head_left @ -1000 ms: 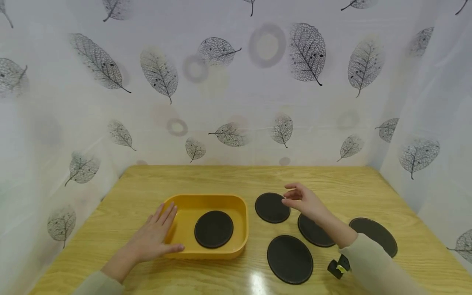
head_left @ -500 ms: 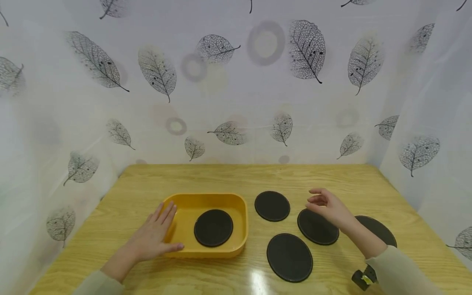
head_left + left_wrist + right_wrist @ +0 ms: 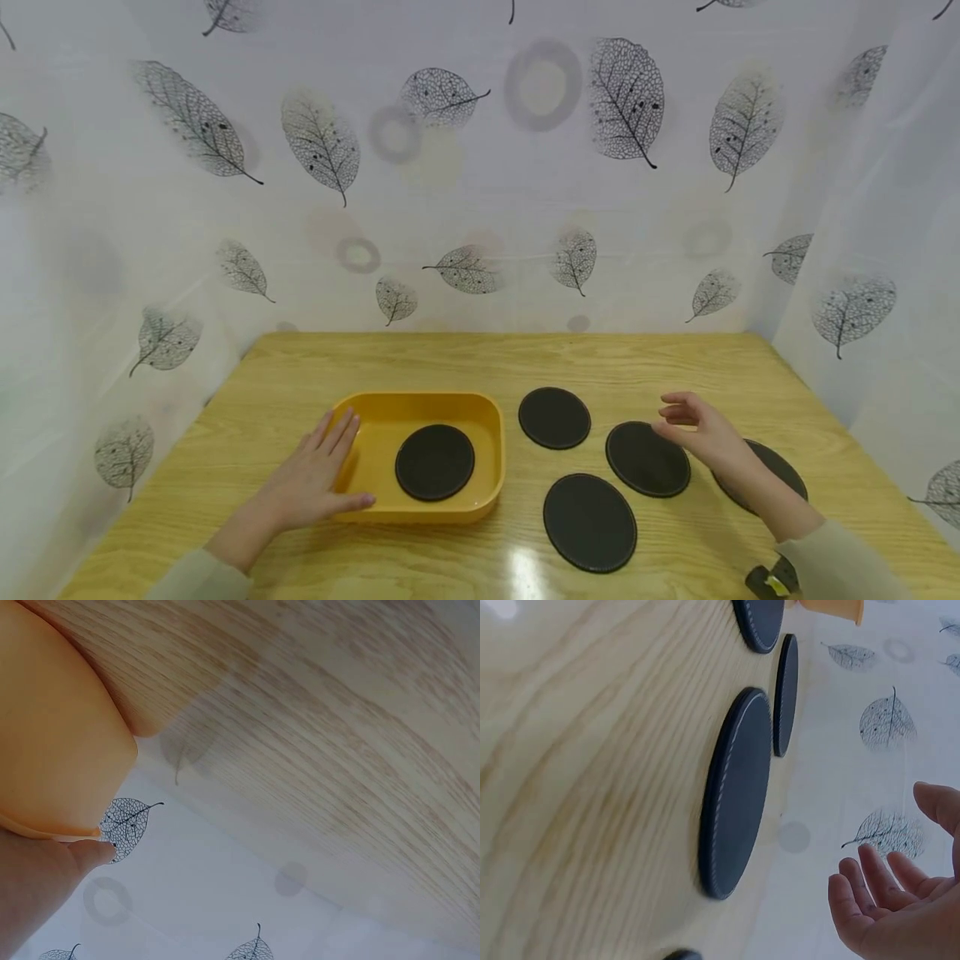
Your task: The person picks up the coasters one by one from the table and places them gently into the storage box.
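My left hand [image 3: 303, 479] rests with straight, spread fingers on the left rim of a yellow plastic tub [image 3: 491, 500]; the thumb lies along its near rim. In the tub lies one black round coaster [image 3: 435, 462]. My right hand [image 3: 705, 433] hovers above the table with loosely bent fingers and holds nothing. Its fingertips are by the right edge of a black coaster [image 3: 645, 460], whose light stitched edge shows in the right wrist view [image 3: 739, 795]. Another coaster [image 3: 772, 471] is partly hidden behind the right forearm.
Two more black coasters lie between the tub and the right hand, one farther back [image 3: 554, 418] and one nearer [image 3: 589, 523]. The wooden table [image 3: 420, 362] ends at a white leaf-printed curtain [image 3: 480, 192], which also hangs along both sides.
My right hand has moved right, from beside the far coaster, across the middle one and towards the rightmost. The left hand, tub and coasters have stayed in place.
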Demonstrator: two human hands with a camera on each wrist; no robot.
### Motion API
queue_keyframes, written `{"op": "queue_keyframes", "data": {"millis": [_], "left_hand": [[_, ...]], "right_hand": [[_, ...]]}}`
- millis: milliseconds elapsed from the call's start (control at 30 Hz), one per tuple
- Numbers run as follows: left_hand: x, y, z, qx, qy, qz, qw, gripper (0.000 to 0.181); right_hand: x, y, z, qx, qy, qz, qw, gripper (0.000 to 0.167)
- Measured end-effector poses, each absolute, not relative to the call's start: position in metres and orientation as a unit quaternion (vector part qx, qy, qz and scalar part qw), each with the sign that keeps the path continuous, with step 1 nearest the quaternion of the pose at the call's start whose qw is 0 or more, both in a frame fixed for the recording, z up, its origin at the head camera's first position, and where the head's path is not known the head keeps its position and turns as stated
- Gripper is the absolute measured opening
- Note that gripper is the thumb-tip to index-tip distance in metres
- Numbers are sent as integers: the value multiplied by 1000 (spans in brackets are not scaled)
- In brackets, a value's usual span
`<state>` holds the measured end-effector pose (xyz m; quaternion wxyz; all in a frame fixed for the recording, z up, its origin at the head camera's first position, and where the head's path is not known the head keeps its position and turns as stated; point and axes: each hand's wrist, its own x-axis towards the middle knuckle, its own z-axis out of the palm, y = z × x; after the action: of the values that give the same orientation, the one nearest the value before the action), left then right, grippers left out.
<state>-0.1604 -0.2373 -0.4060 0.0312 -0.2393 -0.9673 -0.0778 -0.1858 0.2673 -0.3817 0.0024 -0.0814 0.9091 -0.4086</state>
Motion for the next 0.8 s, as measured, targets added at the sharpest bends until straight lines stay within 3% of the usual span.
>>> {"op": "queue_keyframes", "data": {"millis": [800], "left_hand": [[-162,-238,-407,-243,-966,-74,42,97]], "right_hand": [[-167,347,-401,-52,950,-307,-8,63]]}}
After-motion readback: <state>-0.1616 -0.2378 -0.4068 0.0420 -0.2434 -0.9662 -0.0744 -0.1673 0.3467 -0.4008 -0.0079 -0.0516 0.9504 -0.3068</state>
